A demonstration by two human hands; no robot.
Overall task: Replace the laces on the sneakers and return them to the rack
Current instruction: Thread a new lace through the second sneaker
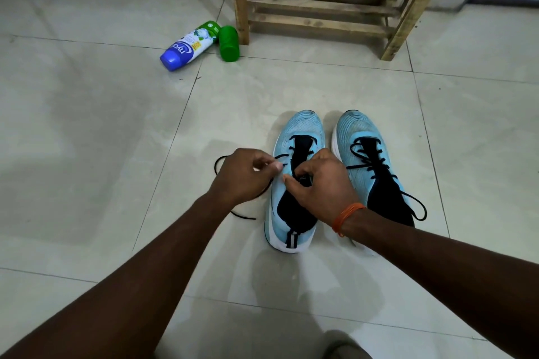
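Both sneakers stand on the tiled floor (87, 125) in front of the wooden rack (320, 9), well apart from it, toes pointing towards it; the half-laced sneaker (303, 128) lies on the side of the rack's post where a spray can (189, 46) and a green cap (229, 44) lie, and the second sneaker (358, 128) just beside it already carries its lace; the left hand (242, 175) pinches the black lace (216, 163) between thumb and forefinger, the slack looping on the floor away from the rack; the right hand (320, 183), an orange thread band (348, 213) at its wrist, curls its fingers at the eyelets and seems to nip the same lace there; the lace looks thin, limp and light, so it is probably best held close to its stiff tip for threading; the knit upper looks soft and likely to give, so the firmer sole or heel seems the surer hold for lifting.
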